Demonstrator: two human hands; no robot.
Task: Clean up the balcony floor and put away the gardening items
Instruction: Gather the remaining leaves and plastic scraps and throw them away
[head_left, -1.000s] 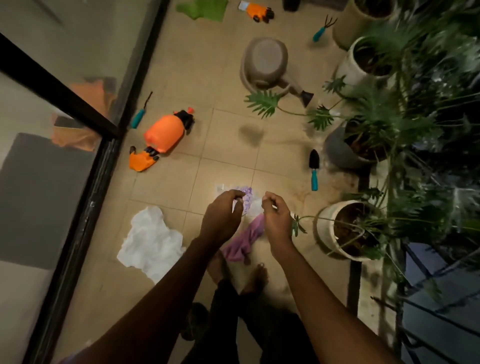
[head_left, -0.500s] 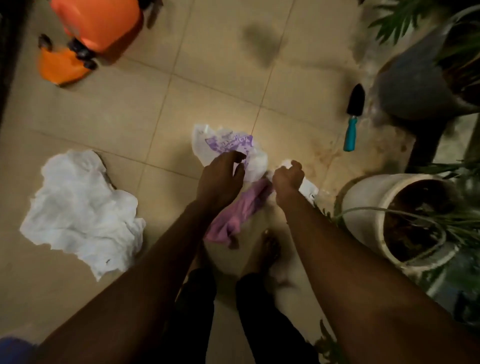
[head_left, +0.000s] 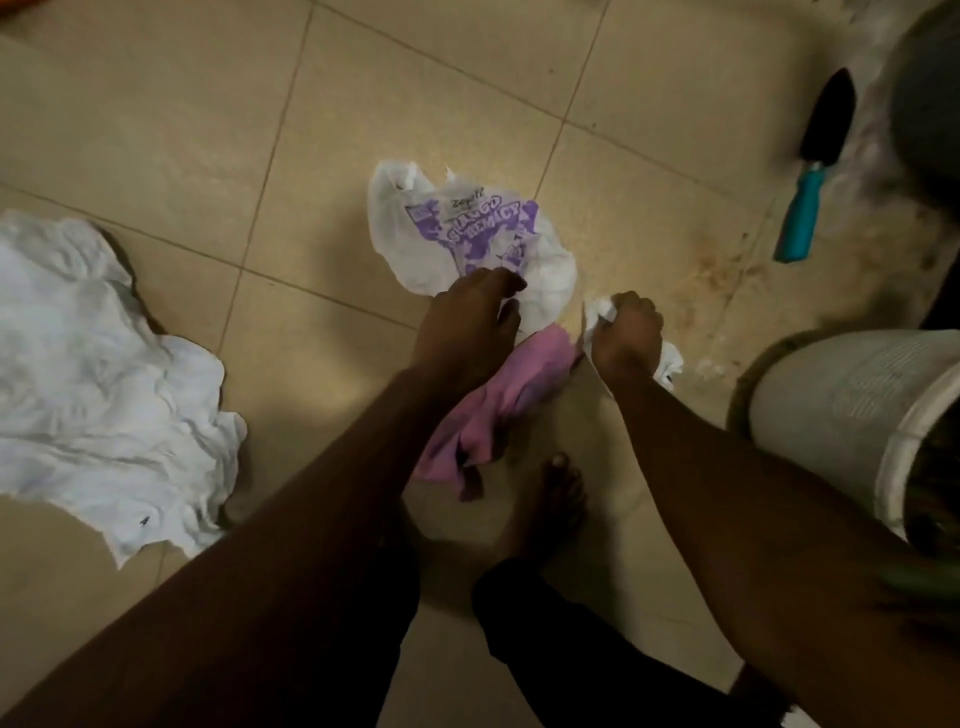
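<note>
The thin white plastic bag with purple print (head_left: 467, 234) lies crumpled on the beige tiled floor (head_left: 156, 130), a little way to the left of the white ribbed plant pot (head_left: 841, 415), and both hands are on its near edge. The left hand (head_left: 462, 322) has its fingers (head_left: 493, 280) curled down onto the bag's lower edge, pinching the film. The right hand (head_left: 626, 332), nearer the pot, is closed in a fist round a bunched white piece (head_left: 602, 306) that looks like another part of the same bag, though I cannot be sure. A soft pink cloth (head_left: 498, 395) trails from under the left hand towards the person's bare foot (head_left: 550, 499); whether that hand also holds it is hidden. The bag probably weighs almost nothing and has no stiffness, so it will sag, slide between the fingers and may tear if the two hands pull apart. The safest hold is a gathered handle or a good bunch of the mouth. The cloth is limp and can be taken by any fold. Beyond the pot lies a black-bladed trowel with a teal handle (head_left: 815, 171), rigid and best lifted by that handle. Far to the left of the pot sits a large crumpled white cloth (head_left: 104, 374), which is bulky and wants gathering up.
</note>
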